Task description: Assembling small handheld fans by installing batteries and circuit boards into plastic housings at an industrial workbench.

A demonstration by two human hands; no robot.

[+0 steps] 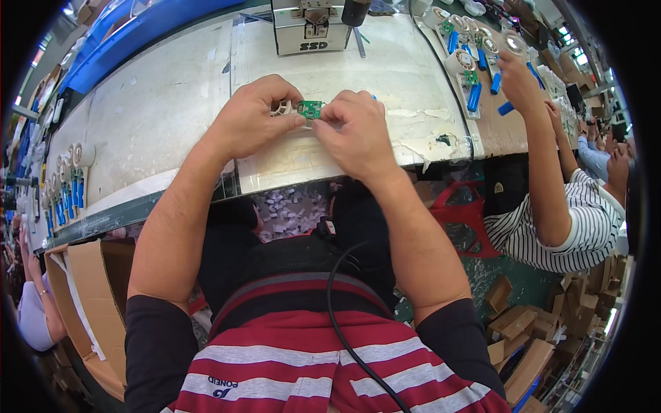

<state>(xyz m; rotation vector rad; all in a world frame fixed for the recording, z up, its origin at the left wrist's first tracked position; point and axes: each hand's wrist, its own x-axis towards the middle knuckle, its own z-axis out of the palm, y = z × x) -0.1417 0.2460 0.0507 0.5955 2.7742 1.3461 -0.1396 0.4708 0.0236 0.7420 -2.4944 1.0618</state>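
Observation:
A small green circuit board (310,109) is held between my two hands, just above the worktable (172,103). My left hand (251,117) is closed round a white plastic part (281,107), mostly hidden by the fingers, and its thumb reaches the board's left end. With fingers pinched, my right hand (358,134) grips the right end of the board. A bit of blue shows behind the right fingers; I cannot make out what it belongs to.
A metal-fronted machine (311,34) stands at the table's far side. White round parts with green boards and blue cylinders (474,96) lie at the right, more (72,179) at the left. A blue bin (103,58) sits far left. A co-worker in a striped shirt (564,234) works at the right.

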